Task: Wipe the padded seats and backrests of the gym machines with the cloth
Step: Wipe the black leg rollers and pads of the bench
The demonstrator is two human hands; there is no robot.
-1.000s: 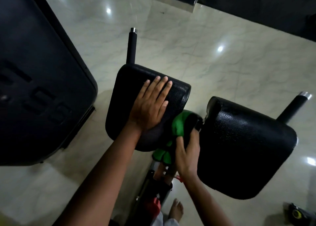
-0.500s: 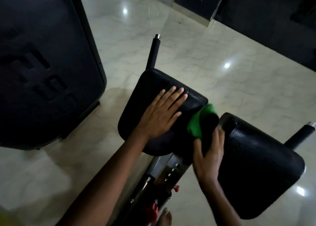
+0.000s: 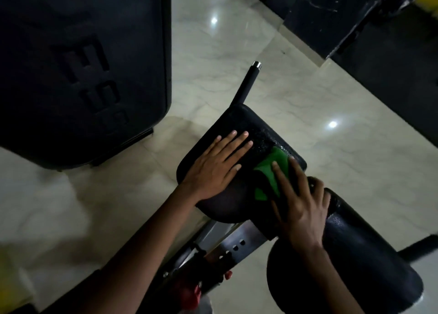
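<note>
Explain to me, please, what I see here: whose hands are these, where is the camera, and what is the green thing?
The camera sits on a person's head and looks down, so the two arms are that person's own. Below is a gym machine with two black padded pads side by side over a pale tiled floor. The left hand lies flat on the left pad, steadying it. The right hand presses a green cloth onto that pad's right edge to wipe it. The right pad is not being touched by the cloth.
</note>
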